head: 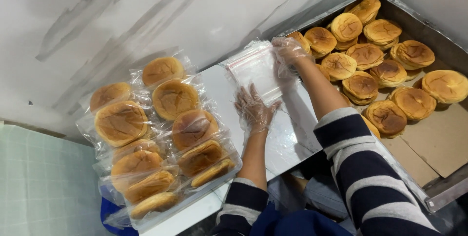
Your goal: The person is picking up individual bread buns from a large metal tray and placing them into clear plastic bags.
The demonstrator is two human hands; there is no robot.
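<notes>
The right hand (288, 51), in a thin clear disposable glove, pinches the far edge of an empty clear plastic bag (254, 70), fingers closed on the film. The left hand (252, 108), gloved the same way, lies with fingers spread and apart at the bag's near corner; whether it presses the bag or the surface beside it is hard to tell, since glove, bag and tabletop are all pale and glossy. The bag's outline fades into the white table (292, 138) beneath it.

Just beyond the right hand's grip, a metal tray (441, 138) lined with brown paper holds loose golden round buns (365, 56); the right forearm covers some of them, and the tray's far corner is cut off by the frame. On the left hand's outer side, well apart from the bag, sits a heap of bagged buns (161, 133), its lower edge overhanging the table.

Striped sleeves (365, 168) hide the table's near edge. A streaked pale wall (146, 12) runs behind everything, with a greenish tiled surface (44, 187) below.
</notes>
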